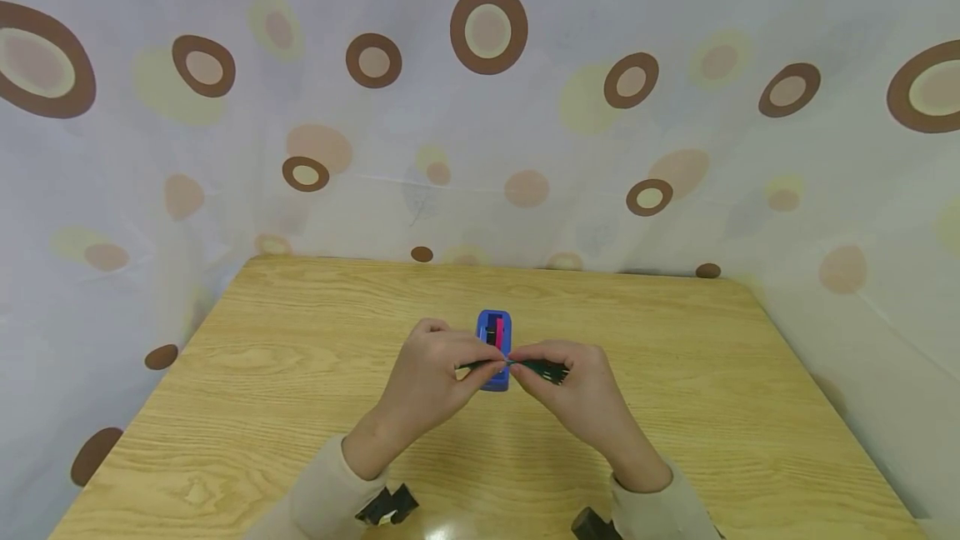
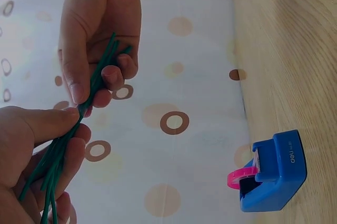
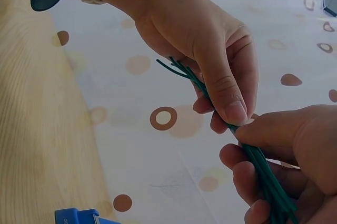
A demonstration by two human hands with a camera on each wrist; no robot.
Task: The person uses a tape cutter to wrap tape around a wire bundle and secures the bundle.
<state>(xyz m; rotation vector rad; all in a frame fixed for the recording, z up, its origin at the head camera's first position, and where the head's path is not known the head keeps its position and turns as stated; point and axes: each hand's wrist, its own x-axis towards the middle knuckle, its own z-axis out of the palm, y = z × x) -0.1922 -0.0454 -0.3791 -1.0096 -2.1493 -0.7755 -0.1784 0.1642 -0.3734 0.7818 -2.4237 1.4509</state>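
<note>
A bundle of thin green strands (image 2: 59,150) is held up between both hands, above the table. My left hand (image 1: 435,369) pinches it near its middle with thumb and fingers. From the other side my right hand (image 1: 573,386) pinches it, the fingertips of both hands almost meeting. Loose strand ends fan out past the right hand's fingers in the head view. Behind and below the hands stands a blue tape dispenser (image 2: 281,169) with a pink roll (image 2: 242,176); the hands partly hide it in the head view. Neither hand touches the dispenser.
The wooden table (image 1: 300,407) spreads beneath the arms. A pale curtain with brown rings (image 1: 420,132) hangs behind it and at both sides. Black wrist devices (image 1: 386,507) sit at the cuffs of the light sleeves.
</note>
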